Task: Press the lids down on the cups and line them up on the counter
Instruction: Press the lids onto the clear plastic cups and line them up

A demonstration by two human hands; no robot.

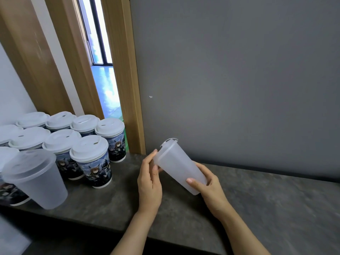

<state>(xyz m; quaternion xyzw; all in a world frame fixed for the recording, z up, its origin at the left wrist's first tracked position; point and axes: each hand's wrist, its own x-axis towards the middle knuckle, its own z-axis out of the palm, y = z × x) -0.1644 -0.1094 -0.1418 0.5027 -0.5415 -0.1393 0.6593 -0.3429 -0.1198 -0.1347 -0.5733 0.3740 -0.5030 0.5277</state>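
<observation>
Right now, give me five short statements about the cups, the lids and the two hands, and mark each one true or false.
1. The right hand grips the lower part of the clear cup. True.
2. The clear cup stands upright on the counter. False: it is held tilted above the counter, with its lid end up and to the left.
3. The left hand touches the lid end of the clear cup. True.
4. The printed cups have no lids. False: those in view wear white lids.
5. A second frosted cup stands at the left beside the printed cups. True.
</observation>
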